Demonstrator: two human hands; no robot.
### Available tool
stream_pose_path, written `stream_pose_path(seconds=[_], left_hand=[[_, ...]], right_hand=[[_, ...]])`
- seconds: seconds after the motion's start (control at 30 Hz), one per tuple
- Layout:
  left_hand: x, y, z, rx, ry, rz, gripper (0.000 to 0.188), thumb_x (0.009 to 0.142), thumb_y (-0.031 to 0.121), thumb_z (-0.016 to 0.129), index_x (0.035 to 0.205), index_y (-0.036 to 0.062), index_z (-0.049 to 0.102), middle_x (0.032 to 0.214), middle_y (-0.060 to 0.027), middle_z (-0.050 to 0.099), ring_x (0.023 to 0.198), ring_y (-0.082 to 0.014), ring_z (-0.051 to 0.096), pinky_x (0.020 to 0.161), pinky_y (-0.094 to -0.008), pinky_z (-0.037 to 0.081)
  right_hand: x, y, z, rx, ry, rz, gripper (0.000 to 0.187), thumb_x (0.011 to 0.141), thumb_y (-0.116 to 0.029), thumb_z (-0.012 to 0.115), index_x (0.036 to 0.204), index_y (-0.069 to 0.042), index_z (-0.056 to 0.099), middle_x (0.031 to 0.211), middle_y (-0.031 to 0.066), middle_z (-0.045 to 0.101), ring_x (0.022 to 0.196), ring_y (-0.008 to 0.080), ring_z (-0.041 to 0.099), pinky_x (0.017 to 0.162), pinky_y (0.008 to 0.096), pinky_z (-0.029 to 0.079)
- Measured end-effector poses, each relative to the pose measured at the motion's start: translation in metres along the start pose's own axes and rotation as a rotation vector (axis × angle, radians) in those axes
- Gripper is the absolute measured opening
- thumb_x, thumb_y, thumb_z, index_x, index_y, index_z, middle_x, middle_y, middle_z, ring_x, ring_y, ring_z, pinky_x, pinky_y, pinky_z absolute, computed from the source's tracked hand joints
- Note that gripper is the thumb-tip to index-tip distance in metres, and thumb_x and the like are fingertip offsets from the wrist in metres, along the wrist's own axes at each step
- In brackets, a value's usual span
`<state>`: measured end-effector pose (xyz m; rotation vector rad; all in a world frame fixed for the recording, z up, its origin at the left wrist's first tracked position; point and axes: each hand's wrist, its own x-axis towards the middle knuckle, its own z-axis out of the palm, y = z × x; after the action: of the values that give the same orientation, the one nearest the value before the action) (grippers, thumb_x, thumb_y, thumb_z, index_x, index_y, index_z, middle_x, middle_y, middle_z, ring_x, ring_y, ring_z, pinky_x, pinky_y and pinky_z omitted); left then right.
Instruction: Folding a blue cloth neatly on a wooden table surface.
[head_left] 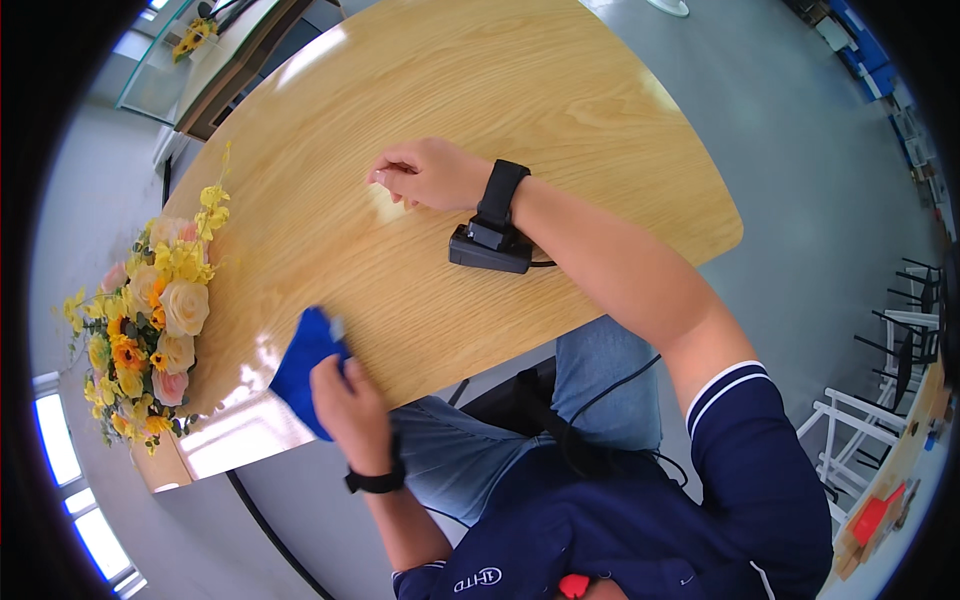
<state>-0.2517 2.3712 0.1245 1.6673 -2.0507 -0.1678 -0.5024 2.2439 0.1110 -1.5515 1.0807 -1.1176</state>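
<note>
At the table's near left edge, my left hand [350,405] is closed around a flat, floppy blue piece [303,375] that looks like cloth. A small pale grey spot shows at its upper right side, and motion blurs it a little. My right hand [432,174] is over the middle of the table, its fingers curled in toward the thumb. Whether anything small sits inside those fingers is hidden. A black strap with a black box-shaped device [490,248] and a cable is on my right wrist. A black band [378,478] circles my left wrist.
The wooden table [560,110] has a curved far edge. A bouquet of yellow, orange and pink flowers [150,335] stands at its left edge. White chair frames [850,425] are at the right. A cable runs over my lap.
</note>
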Motion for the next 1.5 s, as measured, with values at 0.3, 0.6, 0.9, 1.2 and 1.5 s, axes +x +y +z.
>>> stream_pose_path(seconds=[0.3,0.6,0.9,1.2,1.5], left_hand=[[-0.015,0.113,0.034,-0.223,-0.266,0.333,0.016,0.077,0.005,0.055,0.091,0.0014,0.050,0.083,-0.0132,0.051,0.078,-0.0308,0.049,0.071,-0.0368,0.037],[-0.015,0.107,0.037,-0.295,-0.224,0.378,0.017,0.076,0.004,0.057,0.091,0.0022,0.049,0.084,-0.0119,0.051,0.078,-0.0296,0.049,0.071,-0.0358,0.037],[-0.016,0.107,0.037,-0.294,-0.231,0.373,0.017,0.076,0.005,0.057,0.091,0.0023,0.049,0.084,-0.0114,0.051,0.079,-0.0291,0.050,0.072,-0.0359,0.037],[-0.015,0.107,0.034,-0.304,-0.249,0.365,0.020,0.075,0.005,0.059,0.092,0.0021,0.049,0.085,-0.0118,0.052,0.081,-0.0296,0.051,0.073,-0.0361,0.038],[-0.011,0.074,0.018,-0.279,-0.226,0.310,0.019,0.075,0.005,0.061,0.090,-0.0003,0.052,0.086,-0.0152,0.053,0.080,-0.0320,0.052,0.072,-0.0370,0.040]], right_hand=[[-0.002,-0.009,0.000,-0.003,-0.022,0.057,0.022,0.089,-0.016,0.049,0.097,0.002,0.058,0.074,0.0055,0.057,0.061,0.0093,0.054,0.056,0.0233,0.046],[0.000,-0.005,0.000,0.008,-0.033,0.053,0.021,0.089,-0.014,0.049,0.097,0.003,0.058,0.075,0.0042,0.056,0.068,0.0089,0.054,0.057,0.0224,0.046],[0.000,-0.006,-0.001,-0.006,-0.031,0.054,0.021,0.089,-0.014,0.049,0.098,0.003,0.058,0.076,0.0045,0.057,0.068,0.0089,0.055,0.058,0.0223,0.047],[0.000,-0.005,-0.002,-0.013,-0.040,0.028,0.021,0.089,-0.014,0.049,0.099,0.003,0.057,0.075,0.0032,0.055,0.069,0.0089,0.055,0.058,0.0223,0.047],[-0.002,-0.007,-0.002,-0.002,-0.028,0.055,0.022,0.089,-0.016,0.049,0.099,0.002,0.058,0.076,0.0036,0.057,0.068,0.0086,0.054,0.059,0.0224,0.046]])
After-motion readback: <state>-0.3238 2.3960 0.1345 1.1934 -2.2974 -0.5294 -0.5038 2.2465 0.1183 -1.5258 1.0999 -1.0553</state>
